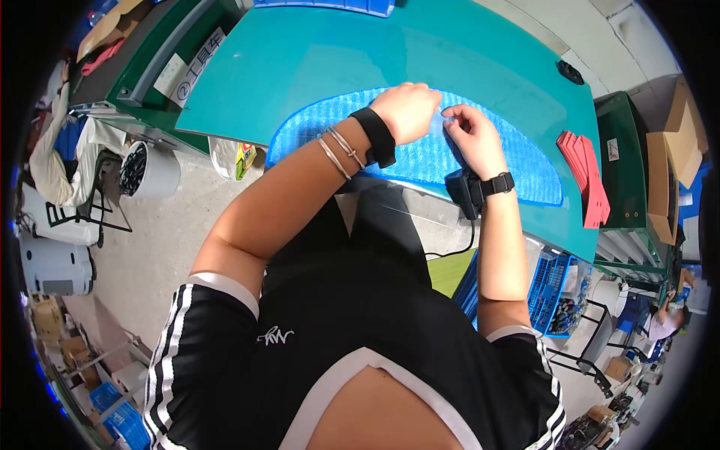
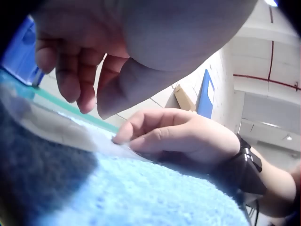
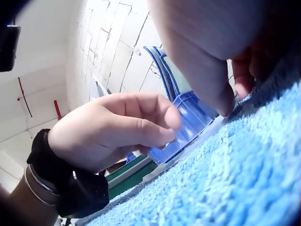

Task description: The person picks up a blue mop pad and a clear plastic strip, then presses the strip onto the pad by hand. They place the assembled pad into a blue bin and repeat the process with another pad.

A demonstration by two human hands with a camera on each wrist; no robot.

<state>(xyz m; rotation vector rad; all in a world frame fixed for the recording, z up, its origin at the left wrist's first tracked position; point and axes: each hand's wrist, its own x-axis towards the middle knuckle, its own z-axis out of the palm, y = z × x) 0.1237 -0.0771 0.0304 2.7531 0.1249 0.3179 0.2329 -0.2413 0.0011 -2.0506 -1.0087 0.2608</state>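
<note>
A half-oval blue fluffy cloth (image 1: 405,161) lies on the teal table (image 1: 300,56). Over its far part is my left hand (image 1: 409,112), its fingers bent loosely downward; the left wrist view shows these fingers (image 2: 70,84) above the cloth's pale edge strip (image 2: 61,129), with nothing visible between them. Just to the right, my right hand (image 1: 478,141) has thumb and index finger curved and slightly apart. In the right wrist view its fingertips (image 3: 242,87) are low at the cloth's edge; whether they touch it is unclear. The two hands are close together, not touching.
Red flat pieces (image 1: 585,180) lie at the table's right. A blue tray (image 1: 330,6) stands at the far edge, and a small black item (image 1: 570,72) at the far right corner. Blue baskets (image 1: 551,289) are below the near right edge.
</note>
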